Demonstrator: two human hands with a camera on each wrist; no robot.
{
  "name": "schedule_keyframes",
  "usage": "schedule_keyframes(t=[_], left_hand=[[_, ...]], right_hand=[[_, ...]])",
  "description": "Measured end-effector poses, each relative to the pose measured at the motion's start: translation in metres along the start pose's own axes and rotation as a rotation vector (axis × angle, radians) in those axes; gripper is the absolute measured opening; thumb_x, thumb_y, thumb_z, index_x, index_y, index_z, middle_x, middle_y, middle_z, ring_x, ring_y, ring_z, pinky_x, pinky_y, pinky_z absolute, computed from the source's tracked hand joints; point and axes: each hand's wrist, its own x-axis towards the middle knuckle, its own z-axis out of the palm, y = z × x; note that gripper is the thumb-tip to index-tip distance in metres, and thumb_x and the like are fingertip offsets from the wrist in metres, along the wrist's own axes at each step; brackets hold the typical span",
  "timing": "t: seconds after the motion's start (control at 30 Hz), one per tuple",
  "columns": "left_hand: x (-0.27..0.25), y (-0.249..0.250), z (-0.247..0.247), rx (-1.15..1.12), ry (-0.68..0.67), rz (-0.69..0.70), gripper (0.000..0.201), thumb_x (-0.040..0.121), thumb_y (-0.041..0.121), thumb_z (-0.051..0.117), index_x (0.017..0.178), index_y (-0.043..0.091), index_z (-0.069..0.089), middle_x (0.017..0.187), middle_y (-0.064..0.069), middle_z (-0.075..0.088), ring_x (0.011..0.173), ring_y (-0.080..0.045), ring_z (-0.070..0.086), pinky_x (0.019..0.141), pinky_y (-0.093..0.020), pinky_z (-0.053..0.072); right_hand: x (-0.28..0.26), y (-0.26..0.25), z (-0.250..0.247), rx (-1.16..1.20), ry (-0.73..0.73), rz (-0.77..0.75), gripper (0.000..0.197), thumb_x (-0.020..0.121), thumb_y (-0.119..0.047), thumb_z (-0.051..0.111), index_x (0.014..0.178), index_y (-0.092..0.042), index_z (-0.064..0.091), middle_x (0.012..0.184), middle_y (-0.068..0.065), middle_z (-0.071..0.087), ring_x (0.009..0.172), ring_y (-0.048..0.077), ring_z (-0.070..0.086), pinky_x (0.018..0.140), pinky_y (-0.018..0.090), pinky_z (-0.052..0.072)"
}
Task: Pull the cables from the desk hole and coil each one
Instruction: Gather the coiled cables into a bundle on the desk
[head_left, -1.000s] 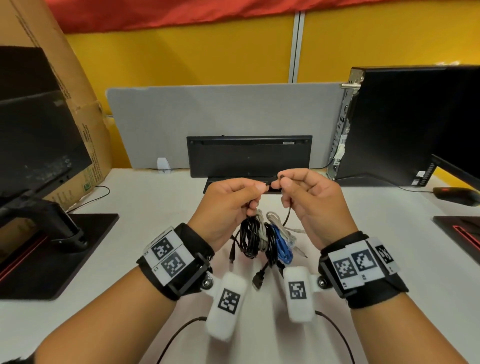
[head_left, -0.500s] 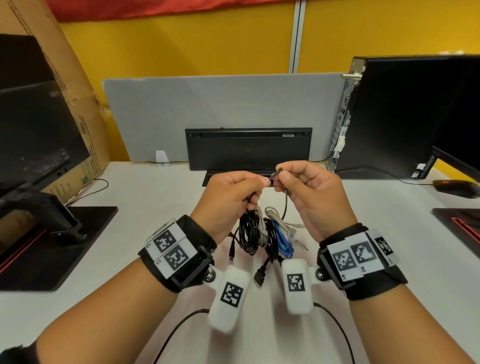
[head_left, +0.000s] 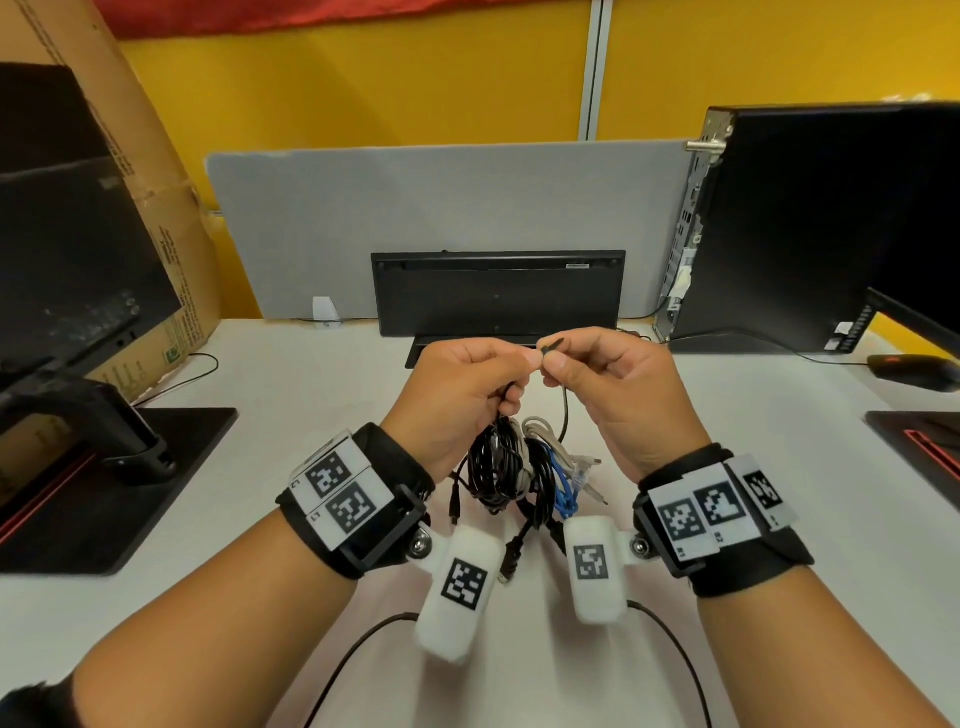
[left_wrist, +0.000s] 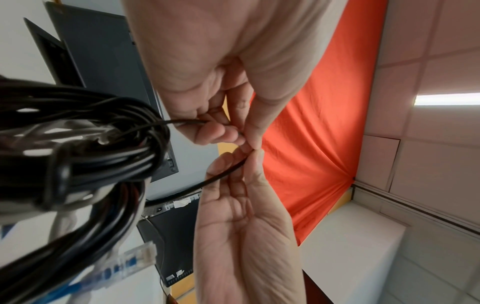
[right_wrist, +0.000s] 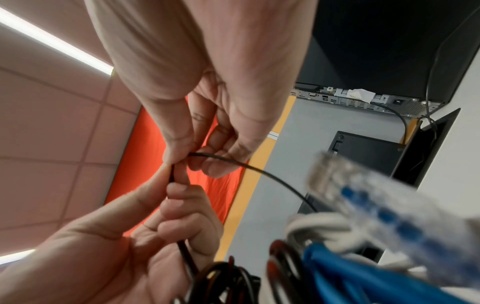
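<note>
My left hand (head_left: 522, 364) and right hand (head_left: 555, 358) meet above the desk, both pinching one thin black cable (head_left: 565, 410). A bundle of coiled black cables (head_left: 496, 467), a grey cable (head_left: 540, 431) and a blue cable (head_left: 563, 483) hangs under the left hand. In the left wrist view the left hand (left_wrist: 221, 127) pinches the black cable (left_wrist: 223, 174) just above the right hand (left_wrist: 246, 158), with the bundle (left_wrist: 91, 144) close by. From the right wrist, the right hand (right_wrist: 182, 162) grips the cable (right_wrist: 259, 170) above the left hand (right_wrist: 176, 197). The desk hole (head_left: 467, 351) lies open behind the hands.
The hole's black lid (head_left: 498, 291) stands up against a grey divider (head_left: 441, 208). A computer tower (head_left: 810, 223) and a mouse (head_left: 914, 369) are at the right, a monitor on its stand (head_left: 78, 291) and a cardboard box (head_left: 171, 218) at the left.
Both hands stay together on the thin black cable. Only small finger shifts and a slight tilt of the head view show.
</note>
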Motion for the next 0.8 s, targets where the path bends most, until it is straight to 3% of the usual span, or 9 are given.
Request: schedule_keyframes(t=[0.17,0.3,0.43,0.53,0.8], left_hand=[[0.002,-0.005,-0.001,0.034,0.045,0.033,0.009,0.087,0.003,0.066,0.084,-0.001,0.073,0.064,-0.004,0.06,0.062,-0.016,0.051,0.062,-0.028,0.046],[0.005,-0.008,-0.001,0.079,0.07,0.058,0.008,0.086,0.003,0.067,0.088,0.001,0.075,0.066,-0.003,0.064,0.061,-0.015,0.054,0.062,-0.028,0.048],[0.009,-0.008,-0.002,0.2,0.069,0.119,0.009,0.087,0.005,0.068,0.087,0.008,0.077,0.067,0.001,0.068,0.059,-0.01,0.057,0.061,-0.024,0.048],[0.01,-0.006,-0.002,0.327,0.039,0.194,0.011,0.086,0.007,0.069,0.086,0.015,0.077,0.064,0.006,0.069,0.056,-0.004,0.058,0.058,-0.017,0.049],[0.016,-0.001,-0.001,0.445,0.029,0.269,0.018,0.086,0.007,0.069,0.082,0.023,0.074,0.06,0.011,0.066,0.055,-0.002,0.056,0.059,-0.017,0.051]], right_hand=[[0.003,-0.002,-0.005,-0.074,-0.019,0.014,0.01,0.078,-0.008,0.075,0.083,-0.017,0.077,0.088,0.005,0.075,0.083,0.019,0.068,0.076,0.028,0.053],[0.009,-0.008,-0.006,-0.131,-0.024,0.059,0.01,0.081,-0.007,0.072,0.08,-0.014,0.079,0.073,0.005,0.073,0.066,0.017,0.062,0.062,0.026,0.05],[0.013,-0.018,-0.006,-0.201,-0.034,0.115,0.014,0.084,-0.012,0.071,0.074,-0.003,0.076,0.065,0.011,0.07,0.059,0.018,0.063,0.059,0.026,0.053],[0.017,-0.026,-0.005,-0.341,-0.058,0.104,0.016,0.085,-0.015,0.071,0.074,-0.004,0.076,0.063,0.01,0.07,0.056,0.017,0.065,0.056,0.025,0.055],[0.037,-0.046,-0.001,-0.84,-0.134,0.115,0.022,0.085,-0.027,0.069,0.067,-0.014,0.071,0.062,-0.001,0.068,0.061,0.012,0.065,0.062,0.026,0.056]])
